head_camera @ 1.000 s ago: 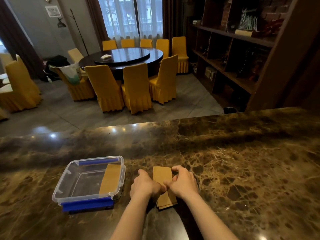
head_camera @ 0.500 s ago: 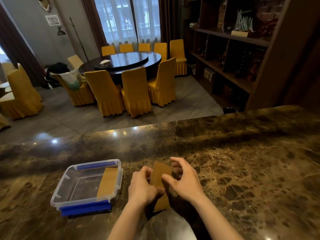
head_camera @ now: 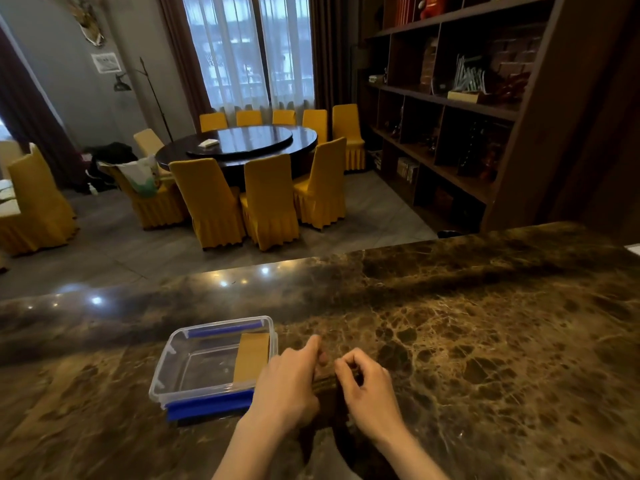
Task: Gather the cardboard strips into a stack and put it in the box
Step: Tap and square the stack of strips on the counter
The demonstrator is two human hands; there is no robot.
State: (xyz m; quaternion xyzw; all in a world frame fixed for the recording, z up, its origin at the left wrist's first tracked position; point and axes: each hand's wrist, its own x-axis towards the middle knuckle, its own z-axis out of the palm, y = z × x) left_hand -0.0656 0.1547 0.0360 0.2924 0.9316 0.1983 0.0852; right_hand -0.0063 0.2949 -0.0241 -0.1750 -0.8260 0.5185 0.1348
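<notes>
Here, both hands meet low on the marble table [head_camera: 485, 341]. The left hand [head_camera: 289, 382] and the right hand [head_camera: 372, 389] press in from either side on a stack of cardboard strips [head_camera: 327, 393] standing on edge between them, fingers [head_camera: 341, 370] curled and clamped on it; the stack is dim and mostly hidden. Just left of the left hand sits the clear plastic box [head_camera: 173, 362] with blue clips, open, one strip [head_camera: 252, 356] lying along its right side. Beyond the table, yellow-covered chairs [head_camera: 270, 199] ring a round dining table [head_camera: 239, 147].
</notes>
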